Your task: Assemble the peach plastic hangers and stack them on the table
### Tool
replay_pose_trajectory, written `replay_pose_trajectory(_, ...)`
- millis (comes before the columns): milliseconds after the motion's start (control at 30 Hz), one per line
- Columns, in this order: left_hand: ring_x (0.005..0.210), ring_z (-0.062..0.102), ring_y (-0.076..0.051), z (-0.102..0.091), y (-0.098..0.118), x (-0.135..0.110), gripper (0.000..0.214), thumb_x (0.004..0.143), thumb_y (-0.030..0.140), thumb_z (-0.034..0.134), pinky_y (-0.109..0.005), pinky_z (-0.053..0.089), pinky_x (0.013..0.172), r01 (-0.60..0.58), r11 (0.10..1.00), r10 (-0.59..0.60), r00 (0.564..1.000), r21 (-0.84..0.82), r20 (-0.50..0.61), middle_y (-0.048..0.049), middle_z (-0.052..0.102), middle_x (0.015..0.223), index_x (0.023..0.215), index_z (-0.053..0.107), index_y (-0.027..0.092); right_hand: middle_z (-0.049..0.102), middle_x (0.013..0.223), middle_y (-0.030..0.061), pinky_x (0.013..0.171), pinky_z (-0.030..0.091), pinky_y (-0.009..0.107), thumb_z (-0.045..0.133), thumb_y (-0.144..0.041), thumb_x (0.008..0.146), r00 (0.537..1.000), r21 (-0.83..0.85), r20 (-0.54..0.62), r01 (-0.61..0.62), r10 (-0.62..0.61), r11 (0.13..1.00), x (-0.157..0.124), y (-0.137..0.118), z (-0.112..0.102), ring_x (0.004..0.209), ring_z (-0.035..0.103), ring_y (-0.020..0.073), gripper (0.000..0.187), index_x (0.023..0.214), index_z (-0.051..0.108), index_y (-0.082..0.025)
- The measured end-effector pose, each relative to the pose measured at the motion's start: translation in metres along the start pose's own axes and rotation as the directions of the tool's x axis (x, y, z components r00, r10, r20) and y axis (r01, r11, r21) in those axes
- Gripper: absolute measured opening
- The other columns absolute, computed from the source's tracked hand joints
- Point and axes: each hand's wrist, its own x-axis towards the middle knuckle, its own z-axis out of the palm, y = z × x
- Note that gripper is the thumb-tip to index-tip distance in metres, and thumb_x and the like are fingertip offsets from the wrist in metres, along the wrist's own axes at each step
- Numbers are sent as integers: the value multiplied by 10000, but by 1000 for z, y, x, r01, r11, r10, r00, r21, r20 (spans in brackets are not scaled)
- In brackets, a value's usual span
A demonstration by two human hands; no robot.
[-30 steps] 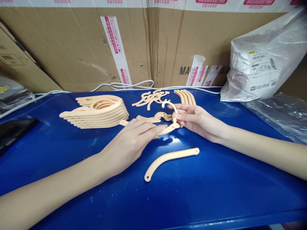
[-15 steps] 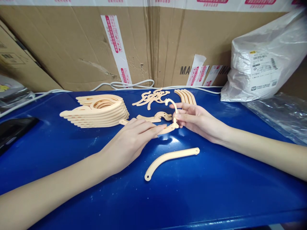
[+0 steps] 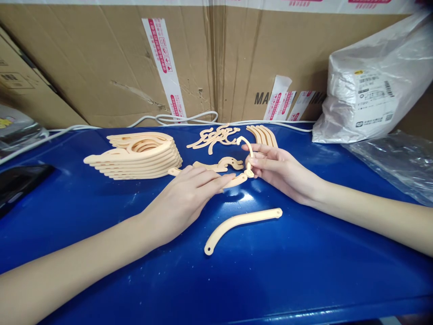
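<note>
My left hand point(image 3: 189, 192) is closed over a cream plastic hanger arm point(image 3: 237, 181), its fingers hiding the middle; both ends stick out. Between thumb and fingers of my right hand point(image 3: 274, 167) is a cream hanger hook point(image 3: 249, 151), held upright with its curved tip to the left. The hook's base sits right at the arm's right end; whether they touch I cannot tell. Just behind my left hand lies a flat hanger piece with a hooked end point(image 3: 223, 164). A loose curved hanger arm point(image 3: 237, 221) with a hole at its end rests in front of my hands.
A stack of cream folding hangers point(image 3: 135, 158) stands at the left. Behind lie a pile of loose hooks point(image 3: 216, 135) and several curved arms point(image 3: 262, 135). Cardboard boxes point(image 3: 111, 58), a white cable point(image 3: 189, 119), a plastic-wrapped parcel point(image 3: 365, 85) and a black object point(image 3: 23, 185) border the blue table point(image 3: 135, 284).
My right hand has moved the hook slightly right and up, so its base overlaps the arm's end less. My left hand and the arm stay nearly still.
</note>
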Motion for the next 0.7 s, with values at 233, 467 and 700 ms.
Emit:
replay_pose_trajectory(233,1001,604,-205,0,0,0,287,977,109,441,-339,463,835,4,1000,-4,1000,2,-7,-77,693,1041,1239,559,132,583,715,-39,635,414,255,717,-161,775,1000,-29,-11,-3,2,1000,0,0,1,637,491,90,346,1090,574,-149)
replay_pose_trajectory(467,957,589,-203,1,-1,-3,295,979,109,440,-344,448,812,19,1000,-19,999,13,28,-63,682,1051,1247,555,152,597,735,-36,631,410,246,768,-190,739,999,-76,-25,17,-19,997,0,2,1,650,501,85,414,1100,570,-150)
replay_pose_trajectory(700,945,595,-173,1,-1,-4,323,965,63,443,-303,435,782,13,1000,-13,999,2,53,-57,679,1038,1264,540,136,603,749,-38,645,430,271,764,-252,754,997,-171,-12,72,-75,983,-1,3,-1,657,530,98,396,1084,561,-172)
